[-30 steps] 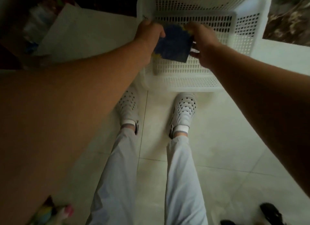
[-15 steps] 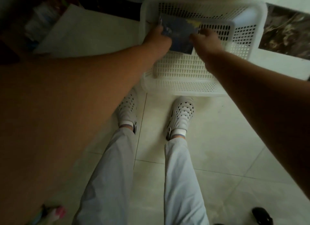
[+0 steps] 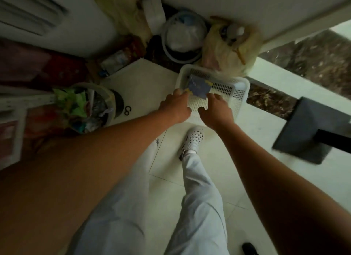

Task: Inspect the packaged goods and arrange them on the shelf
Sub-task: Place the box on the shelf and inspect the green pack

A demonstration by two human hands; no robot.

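Note:
A dark blue packet with yellow marks [image 3: 198, 87] lies inside a white perforated basket [image 3: 238, 95] on the floor, leaning toward its far left wall. My left hand [image 3: 175, 107] is at the basket's near left edge, fingertips by the packet's lower left corner. My right hand [image 3: 215, 111] is at the near edge too, fingertips by the packet's lower right corner. Both thumbs point inward below the packet, apart from it. Neither hand visibly grips anything.
A round bin [image 3: 95, 106] full of wrappers stands to the left. Behind the basket are a white basin [image 3: 182, 38] and a yellow bag [image 3: 228, 51]. A dark flat stand base [image 3: 307, 129] lies on the right. My white shoe [image 3: 192, 138] is just before the basket.
The packet went from being held up between both hands to lying in the basket. Both hands have drawn back to the near edge, and the view has lifted and widened.

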